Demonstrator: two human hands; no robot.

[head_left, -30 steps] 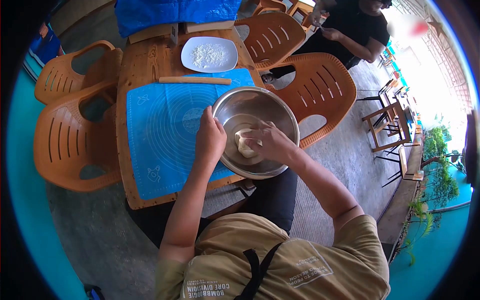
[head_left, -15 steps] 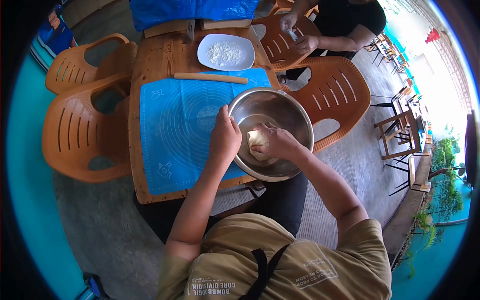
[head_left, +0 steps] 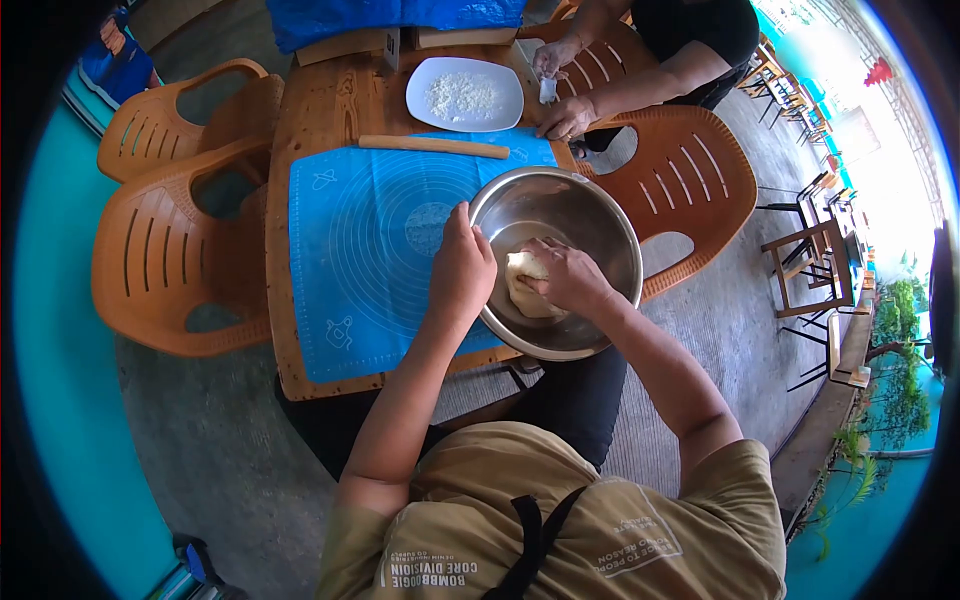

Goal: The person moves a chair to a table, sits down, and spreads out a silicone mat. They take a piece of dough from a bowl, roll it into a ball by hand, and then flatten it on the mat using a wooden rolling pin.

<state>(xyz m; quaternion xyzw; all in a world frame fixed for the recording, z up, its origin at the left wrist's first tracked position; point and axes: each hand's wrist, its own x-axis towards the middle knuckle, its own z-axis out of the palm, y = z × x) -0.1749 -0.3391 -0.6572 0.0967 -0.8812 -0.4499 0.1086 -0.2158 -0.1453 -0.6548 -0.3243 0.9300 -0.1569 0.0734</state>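
While two orange chairs (head_left: 230,260) (head_left: 150,112) stand well out to the left of the hands, the wooden counter (head_left: 320,115) begins nearer in, and a blue mat (head_left: 350,270) lies on it just left of the left hand. Beyond that hand, a rolling pin (head_left: 433,147) rests across the mat's far part. The left hand (head_left: 465,270) is closed on the near-left rim of the metal bowl (head_left: 612,240), apparently steadying it. Farther beyond the left hand, past the pin, sits a white plate (head_left: 512,95) with white powder (head_left: 462,95) spread on it.

The dough (head_left: 533,300) is inside the bowl, between the two hands, low and towards the left wall. The right hand (head_left: 573,280) reaches in from the right, its fingers curled and gripping the dough's upper side. The work looks like kneading or gathering the dough; another fold would call for a firm left hold on the rim and the right fingers tucking the dough's edge inward.

Beyond the right hand, a co-worker's hands (head_left: 567,118) are by the counter's edge, one with a small pale item (head_left: 547,91). Another orange chair (head_left: 735,190) stands to the right of the bowl, beyond the right hand
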